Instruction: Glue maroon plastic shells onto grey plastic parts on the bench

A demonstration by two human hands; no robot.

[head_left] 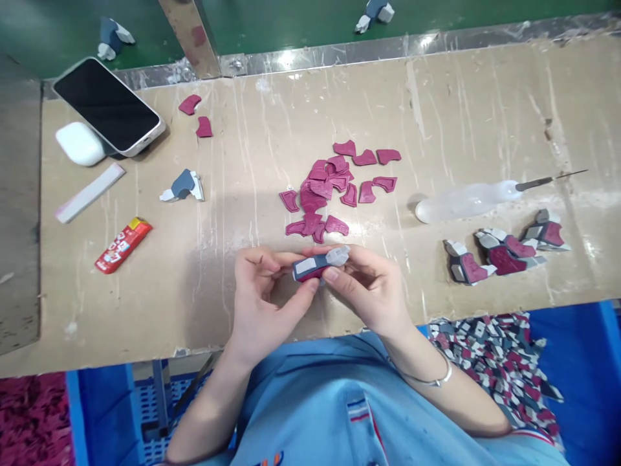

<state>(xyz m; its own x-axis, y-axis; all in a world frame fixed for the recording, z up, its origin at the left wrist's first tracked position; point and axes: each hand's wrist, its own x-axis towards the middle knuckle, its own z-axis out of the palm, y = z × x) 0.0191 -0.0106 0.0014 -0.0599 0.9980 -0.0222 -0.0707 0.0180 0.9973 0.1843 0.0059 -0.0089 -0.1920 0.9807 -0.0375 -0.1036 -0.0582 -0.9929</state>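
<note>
A small blue, grey and maroon plastic toy part [317, 264] is held between both hands just above the front of the table. My left hand [269, 291] pinches its left end with thumb and fingers. On its right end, near the light grey tip, my right hand [371, 285] is closed with the thumb pressed against it. Just beyond my hands lies a loose pile of maroon plastic pieces [320, 188], some flat and some overlapping. The underside of the held part is hidden by my fingers.
Left on the table [228, 310] are a phone [109, 107], white case [80, 144], red packet [123, 245] and blue-white part [184, 186]. A needle-tipped tool [470, 200] and joined parts [504, 249] lie right. Blue bins [582, 362] stand below the edge.
</note>
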